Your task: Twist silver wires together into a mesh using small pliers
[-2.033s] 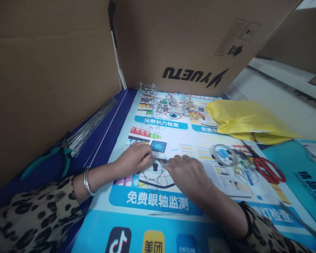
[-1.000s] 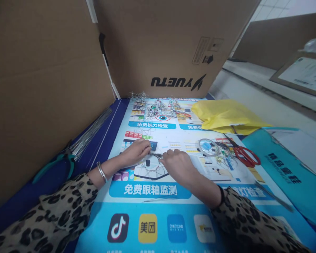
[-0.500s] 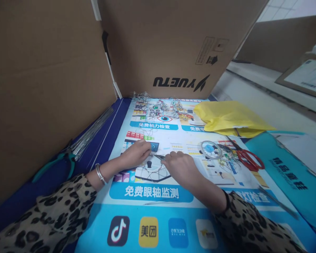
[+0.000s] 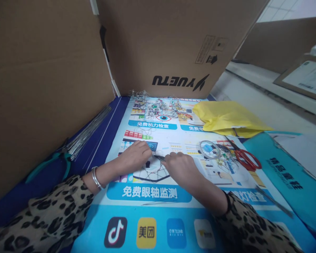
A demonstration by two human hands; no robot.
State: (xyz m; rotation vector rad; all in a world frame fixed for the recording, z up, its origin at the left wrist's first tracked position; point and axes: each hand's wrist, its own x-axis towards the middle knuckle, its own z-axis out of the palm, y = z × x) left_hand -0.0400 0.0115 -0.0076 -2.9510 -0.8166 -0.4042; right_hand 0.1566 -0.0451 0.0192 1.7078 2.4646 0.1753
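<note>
Near the middle of the printed sheet [image 4: 158, 208], my left hand [image 4: 137, 156] is closed, its fingers pinched on thin wire. My right hand [image 4: 181, 168] is closed around small dark pointed tweezers [image 4: 160, 157], whose tip points left toward my left fingers. A loop of twisted wire with small knots [image 4: 156, 175] hangs between and below both hands, over the sheet. The exact spot where the tip meets the wire is too small to make out.
Teal-handled pliers [image 4: 51, 167] and a bundle of straight wires [image 4: 91, 131] lie at left. Red scissors [image 4: 247, 160], a clear tape roll [image 4: 209, 149], a yellow bag [image 4: 226, 116] and a teal bag [image 4: 287, 175] are right. Cardboard [image 4: 158, 45] stands behind; tangled wires [image 4: 171, 105] lie before it.
The view has shifted slightly. My left hand has turned a little and sits slightly lower; my right hand has barely moved, still holding the tweezers.
</note>
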